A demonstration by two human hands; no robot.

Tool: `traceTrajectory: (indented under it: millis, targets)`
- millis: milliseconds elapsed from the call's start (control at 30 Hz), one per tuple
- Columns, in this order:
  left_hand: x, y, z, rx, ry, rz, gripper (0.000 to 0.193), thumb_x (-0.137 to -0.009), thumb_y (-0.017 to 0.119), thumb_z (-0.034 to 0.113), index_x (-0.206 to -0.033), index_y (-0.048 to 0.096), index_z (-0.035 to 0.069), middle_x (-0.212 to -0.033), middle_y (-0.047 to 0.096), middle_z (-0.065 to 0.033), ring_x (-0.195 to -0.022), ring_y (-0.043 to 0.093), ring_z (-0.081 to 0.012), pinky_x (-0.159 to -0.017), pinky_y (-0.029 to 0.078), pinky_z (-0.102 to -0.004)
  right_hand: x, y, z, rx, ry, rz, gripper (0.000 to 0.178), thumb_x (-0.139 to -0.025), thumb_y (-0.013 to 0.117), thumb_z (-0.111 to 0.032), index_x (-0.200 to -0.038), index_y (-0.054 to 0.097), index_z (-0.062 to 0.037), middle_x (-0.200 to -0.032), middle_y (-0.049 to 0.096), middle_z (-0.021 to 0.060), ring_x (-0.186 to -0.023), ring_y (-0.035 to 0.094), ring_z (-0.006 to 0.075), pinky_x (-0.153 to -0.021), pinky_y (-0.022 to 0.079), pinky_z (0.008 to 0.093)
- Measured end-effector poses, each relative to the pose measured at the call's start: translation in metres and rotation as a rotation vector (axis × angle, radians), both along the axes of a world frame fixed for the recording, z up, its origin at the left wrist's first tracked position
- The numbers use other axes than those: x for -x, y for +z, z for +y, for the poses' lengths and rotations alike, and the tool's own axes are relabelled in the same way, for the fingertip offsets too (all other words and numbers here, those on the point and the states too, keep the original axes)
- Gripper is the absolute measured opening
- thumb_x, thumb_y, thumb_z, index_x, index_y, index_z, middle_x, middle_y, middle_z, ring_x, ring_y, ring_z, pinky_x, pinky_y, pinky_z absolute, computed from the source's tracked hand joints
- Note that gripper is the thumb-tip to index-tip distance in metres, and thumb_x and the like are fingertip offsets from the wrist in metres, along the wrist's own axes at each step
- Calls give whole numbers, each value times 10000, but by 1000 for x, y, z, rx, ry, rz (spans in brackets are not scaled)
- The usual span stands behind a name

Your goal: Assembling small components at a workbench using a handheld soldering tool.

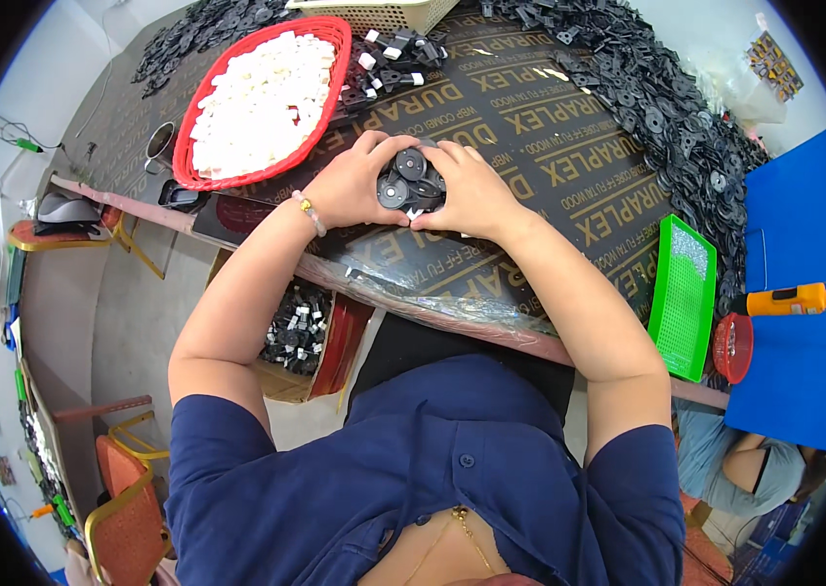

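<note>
Between my two hands is a small cluster of round black plastic parts (410, 166), with discs facing up and a bit of white showing at the lower edge. My left hand (347, 186) curves round its left side, and my right hand (476, 190) curves round its right side. Thumbs and fingertips nearly meet around the cluster. Whether the parts rest on the table is hidden. Just beyond my left hand lies a pile of black parts with white blocks (389, 66). A red basket (343, 63) full of small white pieces (262, 107) stands to the left.
Loose black parts (667, 127) heap along the table's far right. A green tray (665, 293) of small metal pieces, a red bowl (733, 349) and an orange electric screwdriver (789, 300) are at right. Below the table edge, a cardboard box (320, 376) holds black-and-white parts.
</note>
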State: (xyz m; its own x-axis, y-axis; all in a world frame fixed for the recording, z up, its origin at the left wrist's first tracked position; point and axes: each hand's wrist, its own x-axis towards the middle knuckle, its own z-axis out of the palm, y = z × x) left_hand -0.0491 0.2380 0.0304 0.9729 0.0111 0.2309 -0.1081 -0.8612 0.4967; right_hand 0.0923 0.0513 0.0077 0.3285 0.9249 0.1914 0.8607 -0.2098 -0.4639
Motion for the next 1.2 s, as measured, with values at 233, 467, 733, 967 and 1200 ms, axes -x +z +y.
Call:
traceTrajectory:
  millis: [233,467,733,967,1200]
  targets:
    - [6,1,-2,56,-4,-78,958,-586,949,269,-1423,498,150,-1301,540,-174,-1167,609,-394,-1001,530,-438,7,1,-3,-113,6,130,939,-634,902,-304,-1447,498,-63,-1457,449,257,-1367,450,434,-1149,381,475]
    - [67,16,-13,44,61,-296,946,-576,932,163,-1413,494,110,-1345,514,-200,-1192,585,-403,-1002,518,-442,56,3,-1,-437,183,90,924,-633,880,-195,-1468,498,-84,-1450,416,280,-1315,477,470,-1114,416,491]
    - [261,-31,25,-220,128,-588,1066,-623,974,241,-1451,312,142,-1440,385,-311,-1312,488,-452,-1020,529,-516,169,9,66,-697,735,24,912,-564,896,-148,-1409,553,-119,-1445,450,221,-1176,583,382,-933,523,456]
    - [321,-97,26,-315,548,197,1184,-538,956,453,-1511,412,55,-1521,402,-293,-1402,417,-459,-1131,401,-528,213,-18,93,-435,818,-114,870,-631,906,-439,-1338,551,-78,-1501,429,217,-1169,540,370,-955,479,478]
    - [238,-66,-20,-171,325,-391,735,-697,881,271,-1337,589,57,-1427,499,-265,-1265,533,-450,-1060,455,-505,48,53,72,-781,386,-160,576,-738,820,-325,-1224,663,-59,-1293,624,156,-1201,578,350,-1025,446,492]
